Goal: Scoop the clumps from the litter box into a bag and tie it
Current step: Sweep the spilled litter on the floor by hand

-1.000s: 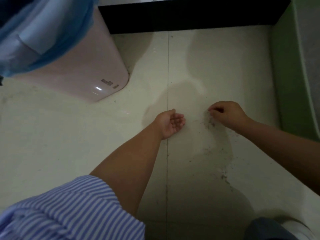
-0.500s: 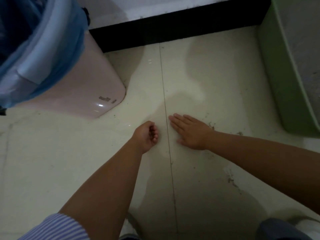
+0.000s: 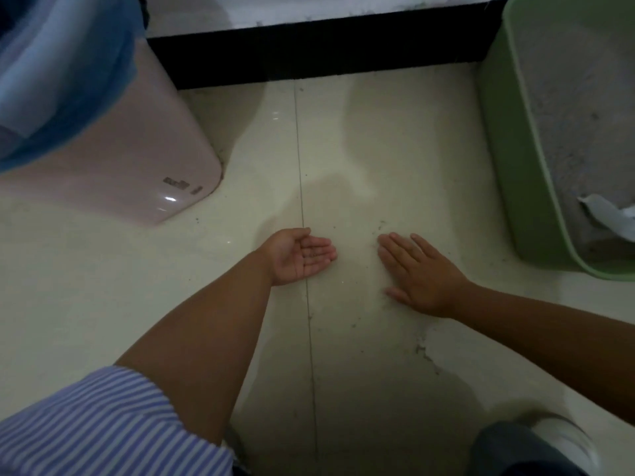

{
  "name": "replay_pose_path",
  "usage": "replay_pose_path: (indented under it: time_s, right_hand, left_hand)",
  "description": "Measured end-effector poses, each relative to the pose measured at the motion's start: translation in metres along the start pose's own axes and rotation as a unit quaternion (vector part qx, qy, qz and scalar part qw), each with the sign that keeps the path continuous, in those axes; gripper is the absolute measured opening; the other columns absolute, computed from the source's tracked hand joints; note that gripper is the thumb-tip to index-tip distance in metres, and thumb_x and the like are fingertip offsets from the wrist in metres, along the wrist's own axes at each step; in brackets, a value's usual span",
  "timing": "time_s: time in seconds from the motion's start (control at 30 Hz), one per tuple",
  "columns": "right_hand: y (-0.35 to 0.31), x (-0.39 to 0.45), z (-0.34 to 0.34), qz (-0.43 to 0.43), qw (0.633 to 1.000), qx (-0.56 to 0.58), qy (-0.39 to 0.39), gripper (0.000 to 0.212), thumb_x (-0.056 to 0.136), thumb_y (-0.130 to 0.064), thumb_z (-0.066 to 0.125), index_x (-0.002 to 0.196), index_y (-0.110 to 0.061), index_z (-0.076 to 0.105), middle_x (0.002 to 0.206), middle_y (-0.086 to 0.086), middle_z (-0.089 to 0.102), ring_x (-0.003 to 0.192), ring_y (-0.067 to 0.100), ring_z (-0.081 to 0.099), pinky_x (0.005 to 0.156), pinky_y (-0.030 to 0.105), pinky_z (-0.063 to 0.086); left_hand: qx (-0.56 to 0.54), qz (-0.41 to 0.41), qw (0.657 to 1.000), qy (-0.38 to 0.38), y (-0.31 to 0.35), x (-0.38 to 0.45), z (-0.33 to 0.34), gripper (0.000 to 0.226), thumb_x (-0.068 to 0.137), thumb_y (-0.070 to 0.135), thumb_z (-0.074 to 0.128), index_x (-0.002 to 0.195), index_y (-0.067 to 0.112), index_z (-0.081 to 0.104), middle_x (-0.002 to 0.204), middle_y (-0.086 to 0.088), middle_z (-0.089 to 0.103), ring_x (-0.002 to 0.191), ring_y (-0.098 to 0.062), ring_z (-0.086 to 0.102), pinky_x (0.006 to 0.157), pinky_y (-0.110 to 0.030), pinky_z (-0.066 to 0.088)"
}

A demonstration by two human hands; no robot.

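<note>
1. The left hand [image 3: 299,255] lies at the centre of the frame, palm up and cupped against the cream tiled floor [image 3: 103,286], fingers loosely spread; a few dark litter grains [image 3: 311,254] sit in the palm.
2. The right hand [image 3: 417,274] is just right of centre, palm down and flat on the floor, fingers straight and together, thumb stretched toward the bottom of the frame. It holds nothing.
3. The two hands are apart, with a bare strip of tile between them; a grout line [image 3: 304,218] runs top to bottom just beside the left hand's fingers.
4. Scattered dark specks [image 3: 381,226] lie on the floor near the right hand's fingertips, and more trail toward the lower right.
5. The green litter box [image 3: 508,173] stands at the right edge of the frame, filled with grey litter [image 3: 577,108]; a pale object [image 3: 604,218] lies in it near the edge, what it is I cannot tell.
6. In the upper left stands a pink bin [image 3: 130,173] lined with a blue bag [image 3: 68,73] folded over its rim.
7. A black baseboard [image 3: 326,53] crosses the top of the frame.
8. A blue-and-white striped sleeve [image 3: 103,427] fills the lower left; a white shoe [image 3: 563,438] shows at the lower right.
</note>
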State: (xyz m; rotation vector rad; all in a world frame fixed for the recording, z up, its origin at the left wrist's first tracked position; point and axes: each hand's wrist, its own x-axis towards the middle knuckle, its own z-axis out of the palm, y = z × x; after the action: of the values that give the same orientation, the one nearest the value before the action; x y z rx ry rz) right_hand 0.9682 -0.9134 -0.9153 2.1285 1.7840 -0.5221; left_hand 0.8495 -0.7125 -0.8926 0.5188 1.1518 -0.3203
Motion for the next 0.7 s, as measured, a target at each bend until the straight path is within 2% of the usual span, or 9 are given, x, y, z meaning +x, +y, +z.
replay_pose_path:
  time_s: [0.07, 0.13, 0.17, 0.27, 0.37, 0.47, 0.53, 0.63, 0.7]
  right_hand:
    - [0.004, 0.002, -0.004, 0.016, 0.998, 0.019, 0.050, 0.064, 0.096, -0.036, 0.016, 0.110, 0.002, 0.065, 0.115, 0.018, 0.067, 0.104, 0.031, 0.065, 0.104, 0.035, 0.035]
    - [0.011, 0.006, -0.006, 0.045, 0.993, 0.069, 0.088, 0.046, 0.082, -0.025, 0.041, 0.101, 0.007, 0.067, 0.102, 0.023, 0.070, 0.091, 0.039, 0.068, 0.078, 0.043, 0.055]
    - [0.014, 0.008, -0.007, 0.056, 0.990, 0.107, 0.072, 0.039, 0.078, -0.020, 0.052, 0.101, 0.009, 0.065, 0.097, 0.026, 0.068, 0.087, 0.042, 0.067, 0.072, 0.045, 0.056]
    - [0.022, 0.014, -0.014, 0.067, 0.980, 0.184, 0.026, 0.053, 0.075, -0.021, 0.072, 0.117, 0.007, 0.055, 0.109, 0.026, 0.058, 0.099, 0.040, 0.055, 0.084, 0.040, 0.047]
    - [0.020, 0.024, -0.017, 0.064, 0.974, 0.216, 0.018, 0.053, 0.076, -0.020, 0.073, 0.118, 0.007, 0.056, 0.108, 0.024, 0.056, 0.101, 0.038, 0.052, 0.085, 0.037, 0.044]
    - [0.016, 0.031, -0.013, 0.022, 0.980, 0.189, 0.050, 0.031, 0.067, -0.014, 0.074, 0.085, 0.010, 0.067, 0.077, 0.025, 0.062, 0.069, 0.040, 0.062, 0.062, 0.039, 0.053]
    - [0.011, 0.037, -0.017, -0.007, 0.988, 0.128, 0.086, 0.032, 0.072, -0.022, 0.057, 0.080, 0.007, 0.068, 0.075, 0.022, 0.066, 0.063, 0.037, 0.064, 0.055, 0.037, 0.054]
    - [-0.012, 0.054, -0.034, -0.064, 0.991, 0.055, 0.107, 0.054, 0.077, -0.030, 0.035, 0.107, 0.002, 0.066, 0.113, 0.022, 0.066, 0.101, 0.036, 0.066, 0.079, 0.041, 0.055]
    - [-0.031, 0.066, -0.041, -0.055, 0.997, 0.045, 0.043, 0.067, 0.088, -0.041, 0.019, 0.141, -0.001, 0.030, 0.152, 0.017, 0.024, 0.140, 0.029, 0.027, 0.113, 0.039, 0.026]
  left_hand:
    - [0.001, -0.011, 1.000, -0.006, -0.002, 0.001, 0.005, 0.045, 0.102, 0.024, 0.027, 0.084, -0.007, 0.055, 0.115, -0.025, 0.061, 0.111, -0.031, 0.059, 0.086, -0.031, 0.047]
    - [-0.006, -0.019, 1.000, -0.007, -0.006, 0.001, 0.009, 0.048, 0.102, 0.027, 0.025, 0.085, -0.008, 0.055, 0.135, -0.026, 0.047, 0.130, -0.033, 0.044, 0.095, -0.033, 0.039]
    - [-0.008, -0.020, 1.000, -0.003, -0.008, 0.001, 0.010, 0.049, 0.103, 0.028, 0.024, 0.085, -0.007, 0.054, 0.138, -0.026, 0.044, 0.132, -0.033, 0.042, 0.095, -0.033, 0.038]
    - [-0.018, -0.009, 1.000, 0.016, -0.014, 0.005, 0.010, 0.051, 0.103, 0.031, 0.024, 0.083, -0.005, 0.054, 0.136, -0.024, 0.047, 0.131, -0.032, 0.043, 0.094, -0.032, 0.039]
    - [-0.014, -0.001, 0.999, 0.035, -0.014, 0.006, 0.009, 0.051, 0.102, 0.032, 0.025, 0.080, -0.003, 0.054, 0.100, -0.023, 0.062, 0.116, -0.029, 0.053, 0.088, -0.030, 0.043]
    - [0.013, 0.005, 0.998, 0.061, -0.010, 0.003, 0.006, 0.052, 0.102, 0.035, 0.028, 0.074, -0.001, 0.054, 0.057, -0.013, 0.066, 0.063, -0.017, 0.069, 0.055, -0.022, 0.054]
    - [0.019, 0.015, 0.996, 0.082, -0.008, 0.000, 0.002, 0.053, 0.101, 0.035, 0.028, 0.070, 0.001, 0.054, 0.043, -0.007, 0.063, 0.038, -0.013, 0.063, 0.038, -0.015, 0.048]
    - [0.004, 0.043, 0.993, 0.109, -0.004, -0.003, -0.009, 0.051, 0.101, 0.034, 0.029, 0.069, 0.002, 0.053, 0.039, -0.005, 0.061, 0.033, -0.012, 0.060, 0.034, -0.012, 0.045]
    - [-0.016, 0.055, 0.991, 0.121, -0.002, -0.005, -0.018, 0.050, 0.102, 0.032, 0.029, 0.070, 0.001, 0.053, 0.039, -0.005, 0.061, 0.033, -0.012, 0.061, 0.035, -0.013, 0.046]
